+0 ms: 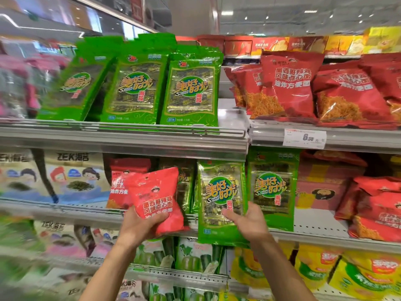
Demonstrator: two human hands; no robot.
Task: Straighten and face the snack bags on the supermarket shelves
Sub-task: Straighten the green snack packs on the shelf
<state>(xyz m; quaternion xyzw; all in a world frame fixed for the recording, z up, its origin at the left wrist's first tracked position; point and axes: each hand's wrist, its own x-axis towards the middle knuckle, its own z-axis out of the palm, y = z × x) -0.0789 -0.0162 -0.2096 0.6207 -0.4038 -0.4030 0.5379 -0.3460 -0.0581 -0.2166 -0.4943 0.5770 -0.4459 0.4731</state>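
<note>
At a supermarket snack aisle, a person's left hand (138, 224) has its grip clamped under a red snack bag (158, 198), while the right hand (249, 220) pinches a green seaweed bag (221, 200), both held before the middle shelf (314, 233); green bags (191, 88) stand above.

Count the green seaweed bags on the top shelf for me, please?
3 face out in a row: left bag, tilted and blurry; middle bag; right bag. More green tops poke up behind them, so extra bags are likely hidden.
</note>
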